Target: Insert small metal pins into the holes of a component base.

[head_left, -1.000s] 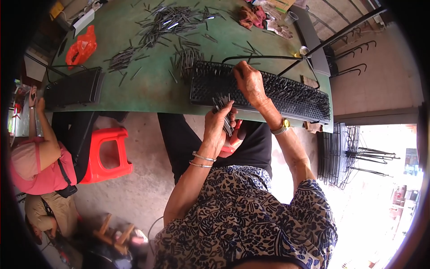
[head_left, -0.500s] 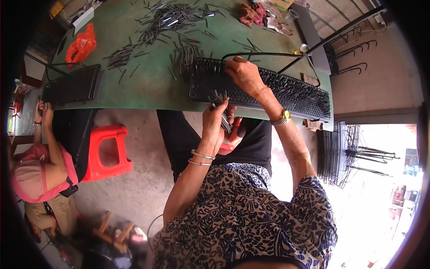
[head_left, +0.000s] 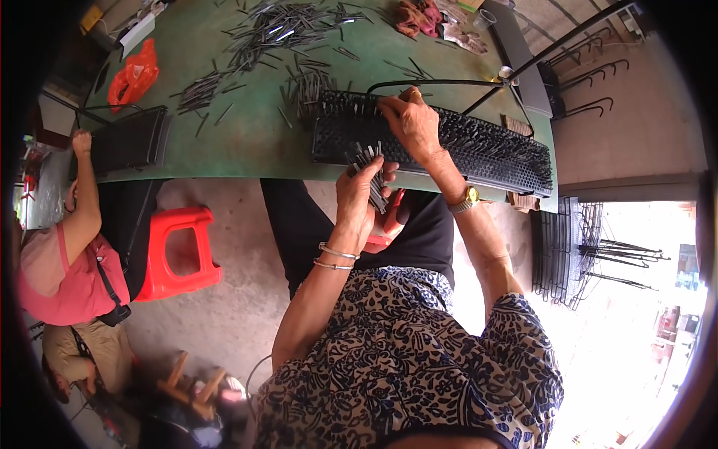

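Observation:
My left hand [head_left: 356, 196] is closed round a bundle of thin dark strips [head_left: 366, 155], their tips poking up past my thumb, just off the table's near edge. In front of it lies a long black perforated tray [head_left: 340, 141] with a bent black rod frame at its back. Many short dark strips [head_left: 501, 148] stand upright in its holes, densest along the back and right. My right hand [head_left: 413, 129] reaches over the tray's left-middle part, thumb and fingers pinched together at the holes. Whatever sits between those fingertips is hidden.
Loose dark strips [head_left: 280, 34] lie heaped on the green table [head_left: 247, 150]. An orange-red plastic bag [head_left: 134, 78] and another black tray [head_left: 123, 142] are at left, beside a co-worker in pink [head_left: 82, 277]. A red stool [head_left: 178, 254] stands on the floor. Wire racks [head_left: 557, 254] are at right.
My right hand has shifted slightly right and down over the tray, still pinched. My left hand keeps its bundle in nearly the same place. The co-worker's arm has reached up toward the other tray.

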`<state>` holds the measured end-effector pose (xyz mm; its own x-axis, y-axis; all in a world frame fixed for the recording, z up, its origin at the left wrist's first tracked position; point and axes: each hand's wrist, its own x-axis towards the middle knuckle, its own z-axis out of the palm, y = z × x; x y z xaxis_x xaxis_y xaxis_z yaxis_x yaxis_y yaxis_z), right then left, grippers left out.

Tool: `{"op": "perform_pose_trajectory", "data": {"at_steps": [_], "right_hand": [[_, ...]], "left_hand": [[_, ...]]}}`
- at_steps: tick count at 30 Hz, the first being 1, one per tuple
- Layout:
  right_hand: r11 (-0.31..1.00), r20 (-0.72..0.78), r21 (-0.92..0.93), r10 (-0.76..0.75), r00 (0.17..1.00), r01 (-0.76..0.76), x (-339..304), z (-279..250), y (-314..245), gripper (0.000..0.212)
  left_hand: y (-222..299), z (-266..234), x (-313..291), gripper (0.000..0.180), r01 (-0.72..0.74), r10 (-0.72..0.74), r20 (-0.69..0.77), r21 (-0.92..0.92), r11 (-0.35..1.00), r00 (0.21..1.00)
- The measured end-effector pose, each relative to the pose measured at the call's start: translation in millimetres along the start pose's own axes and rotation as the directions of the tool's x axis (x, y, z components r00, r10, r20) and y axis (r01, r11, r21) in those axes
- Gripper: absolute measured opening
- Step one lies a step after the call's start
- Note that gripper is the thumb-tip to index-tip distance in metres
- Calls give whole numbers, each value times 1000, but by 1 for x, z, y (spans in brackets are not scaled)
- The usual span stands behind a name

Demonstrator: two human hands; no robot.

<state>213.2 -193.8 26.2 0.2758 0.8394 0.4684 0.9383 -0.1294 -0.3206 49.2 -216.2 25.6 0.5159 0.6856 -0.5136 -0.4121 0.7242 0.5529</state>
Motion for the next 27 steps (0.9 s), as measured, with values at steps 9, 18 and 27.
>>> {"op": "perform_pose_trajectory", "data": {"at_steps": [9,18,27], "right_hand": [[667,647,592,-58,760,-452,-14,-56,-10,21],[571,664,606,22,748,-554,-10,-63,2,10],[855,21,473,231,973,-213,-2,-26,8,7]], "left_hand": [[4,-1,2,18,17,-20,42,55,998,999],[-2,0,10,22,2,-13,115,88,996,993],[-11,5,13,23,129,-124,57,-103,986,991]]}}
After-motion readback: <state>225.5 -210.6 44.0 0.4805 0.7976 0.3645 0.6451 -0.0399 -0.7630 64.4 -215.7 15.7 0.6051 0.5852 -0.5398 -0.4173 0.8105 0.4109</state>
